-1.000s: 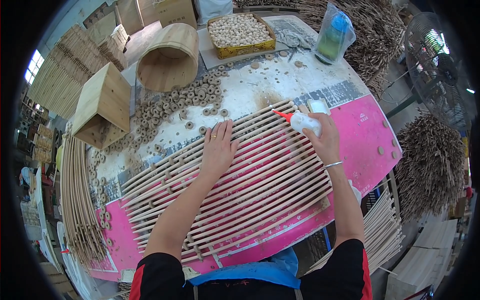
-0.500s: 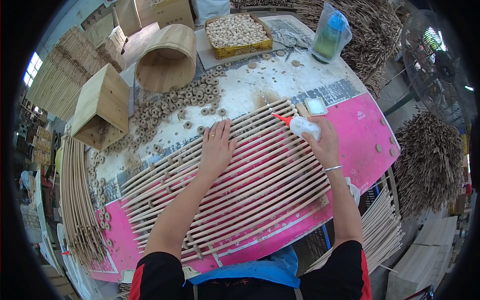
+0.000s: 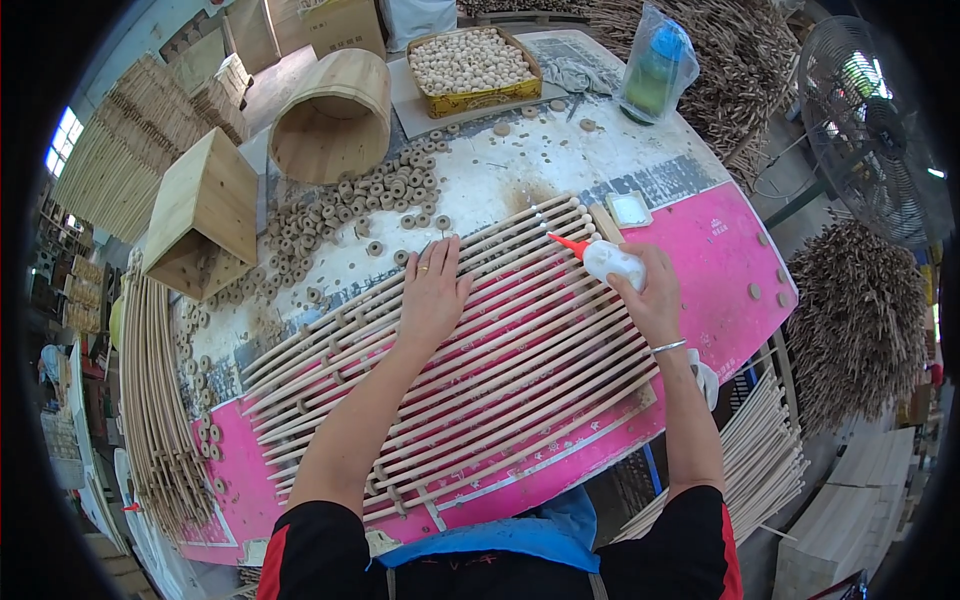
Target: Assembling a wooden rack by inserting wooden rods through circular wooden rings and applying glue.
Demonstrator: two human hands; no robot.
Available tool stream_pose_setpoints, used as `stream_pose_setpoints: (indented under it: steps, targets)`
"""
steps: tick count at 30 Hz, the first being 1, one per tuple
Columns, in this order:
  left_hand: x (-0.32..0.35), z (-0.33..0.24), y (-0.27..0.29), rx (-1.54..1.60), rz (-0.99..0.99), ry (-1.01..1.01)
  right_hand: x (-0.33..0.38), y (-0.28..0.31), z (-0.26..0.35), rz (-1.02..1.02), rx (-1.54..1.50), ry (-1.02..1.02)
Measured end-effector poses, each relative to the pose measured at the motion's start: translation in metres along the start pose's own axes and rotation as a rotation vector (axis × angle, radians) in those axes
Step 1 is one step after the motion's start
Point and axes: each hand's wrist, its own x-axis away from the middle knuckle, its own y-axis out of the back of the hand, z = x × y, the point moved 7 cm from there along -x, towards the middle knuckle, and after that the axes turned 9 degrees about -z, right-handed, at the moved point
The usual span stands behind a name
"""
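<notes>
Many thin wooden rods (image 3: 500, 350) lie side by side across the table, with small round knobs on some of their far right ends. My left hand (image 3: 433, 292) rests flat on the rods, fingers stretched out. In my right hand (image 3: 655, 300) is a white squeeze bottle (image 3: 614, 262) with a red nozzle, tilted so its tip points left and hovers just over the upper rods. White dabs (image 3: 538, 215) show on the rods by the tip. Wooden rings sit around several rods near their left ends.
Loose wooden rings (image 3: 345, 205) are heaped beyond my left hand. Behind them stand a wooden bucket (image 3: 335, 120) and a square wooden box (image 3: 205, 215). A yellow tin (image 3: 480, 95) holds wooden balls. A small white dish (image 3: 629, 210), a bagged drink bottle (image 3: 655, 70) and a fan (image 3: 870, 130) are at the right.
The squeeze bottle in my right hand has shifted slightly right and nearer to me, its nozzle moving down across the rods. My left hand stays in place.
</notes>
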Motion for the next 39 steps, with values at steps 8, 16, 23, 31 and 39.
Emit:
stream_pose_setpoints:
  steps: [8,16,23,31,39]
  targets:
    - [0.001,0.0,0.0,-0.007,-0.003,-0.002,0.006,0.008,0.005,-0.015,-0.071,-0.038]
    - [0.001,-0.001,0.001,-0.012,-0.008,-0.008,0.017,0.012,0.005,-0.007,-0.018,-0.031]
    - [0.001,-0.001,0.003,-0.009,0.002,-0.006,0.021,0.02,0.006,-0.026,-0.038,-0.033]
    - [0.0,-0.001,0.002,-0.016,0.006,-0.008,0.031,0.023,0.007,-0.003,-0.021,-0.036]
    - [0.0,-0.002,0.004,-0.014,0.008,-0.005,0.039,0.035,0.008,-0.036,-0.032,-0.077]
